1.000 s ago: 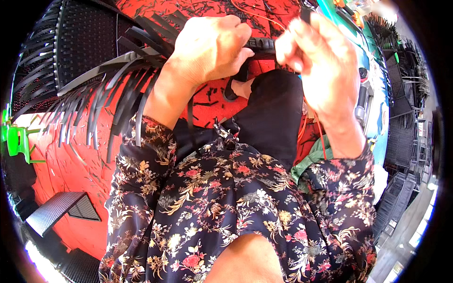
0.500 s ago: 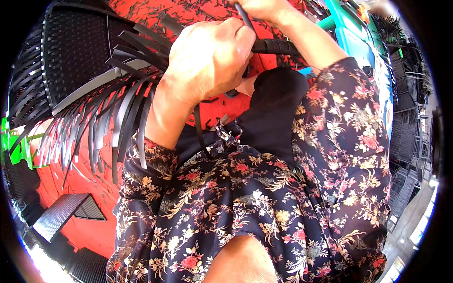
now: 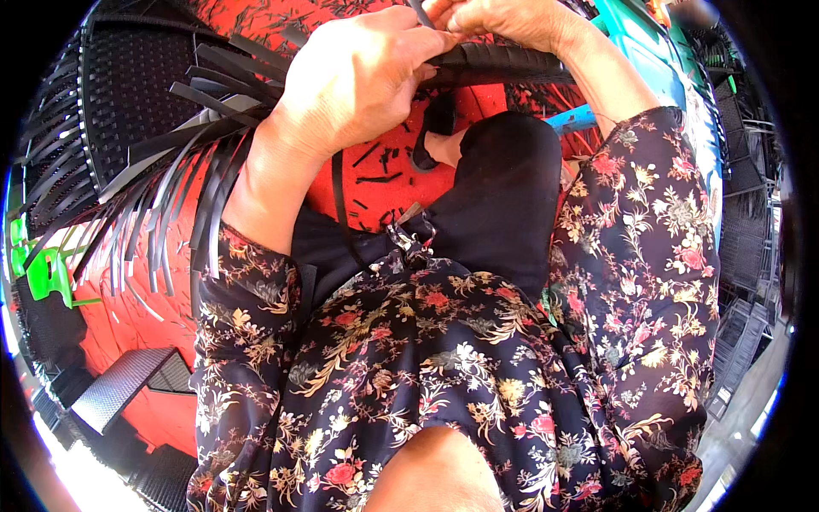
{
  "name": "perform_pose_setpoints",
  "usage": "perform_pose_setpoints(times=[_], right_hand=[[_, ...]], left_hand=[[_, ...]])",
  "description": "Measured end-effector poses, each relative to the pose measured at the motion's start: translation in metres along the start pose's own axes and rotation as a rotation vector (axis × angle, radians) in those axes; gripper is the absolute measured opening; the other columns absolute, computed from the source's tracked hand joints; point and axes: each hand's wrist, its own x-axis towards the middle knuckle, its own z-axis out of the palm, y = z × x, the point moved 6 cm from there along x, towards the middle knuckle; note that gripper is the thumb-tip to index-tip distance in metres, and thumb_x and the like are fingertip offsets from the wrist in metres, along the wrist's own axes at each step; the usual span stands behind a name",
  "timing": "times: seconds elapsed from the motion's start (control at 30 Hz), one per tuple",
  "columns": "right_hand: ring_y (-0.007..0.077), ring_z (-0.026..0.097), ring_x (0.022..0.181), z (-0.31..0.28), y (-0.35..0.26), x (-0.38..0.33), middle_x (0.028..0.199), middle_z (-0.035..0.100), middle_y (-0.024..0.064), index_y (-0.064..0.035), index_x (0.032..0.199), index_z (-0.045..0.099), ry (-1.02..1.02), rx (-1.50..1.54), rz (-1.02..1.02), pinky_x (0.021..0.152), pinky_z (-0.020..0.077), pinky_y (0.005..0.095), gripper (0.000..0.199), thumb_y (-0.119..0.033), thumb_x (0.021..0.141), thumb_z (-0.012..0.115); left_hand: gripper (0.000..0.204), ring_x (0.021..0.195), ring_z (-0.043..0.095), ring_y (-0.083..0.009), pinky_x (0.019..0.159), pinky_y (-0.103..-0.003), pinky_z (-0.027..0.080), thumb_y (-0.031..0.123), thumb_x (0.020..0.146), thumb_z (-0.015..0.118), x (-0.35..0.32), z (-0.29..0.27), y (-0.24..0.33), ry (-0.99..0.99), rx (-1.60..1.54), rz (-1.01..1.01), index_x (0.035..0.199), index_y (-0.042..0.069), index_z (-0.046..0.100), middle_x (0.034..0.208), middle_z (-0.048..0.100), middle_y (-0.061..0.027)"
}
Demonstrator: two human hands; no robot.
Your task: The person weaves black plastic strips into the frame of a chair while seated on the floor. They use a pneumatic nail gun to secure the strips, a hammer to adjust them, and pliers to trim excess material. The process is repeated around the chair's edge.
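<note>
Both hands met at the top of the view: the left hand was curled closed over a wrapped black rail of a wicker frame, and the right hand pinched a black strip just above it. Part of the rail looked already bound. A woven black panel lay to the left, seemingly finished, but many loose black strips fanned from its edge unwoven, so much weaving appeared left. Cut scraps dotted the red mat below.
</note>
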Motion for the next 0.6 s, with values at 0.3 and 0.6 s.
perform_pose_setpoints(times=[0.3, 0.6], right_hand=[[0.0161, 0.065, 0.071, 0.002, -0.014, 0.007, 0.076, 0.069, 0.0114, 0.0016, 0.091, 0.069, -0.064, -0.561, -0.183, 0.065, 0.0499, 0.0297, 0.022, -0.002, 0.074, 0.056], [0.0178, 0.063, 0.063, 0.001, 0.015, 0.016, 0.075, 0.065, 0.0094, 0.0036, 0.087, 0.066, 0.032, 0.079, 0.142, 0.057, 0.0510, 0.0289, 0.016, 0.009, 0.074, 0.057]], left_hand=[[0.032, 0.071, 0.058, -0.0294, 0.061, -0.036, 0.047, 0.000, 0.071, 0.067, 0.005, -0.002, 0.001, -0.058, -0.047, -0.041, 0.103, 0.007, 0.066, 0.075, 0.053, -0.0096], [0.038, 0.067, 0.057, -0.0337, 0.056, -0.040, 0.047, -0.003, 0.071, 0.060, 0.009, -0.011, 0.002, -0.137, -0.036, -0.056, 0.109, -0.001, 0.061, 0.078, 0.053, -0.0145]])
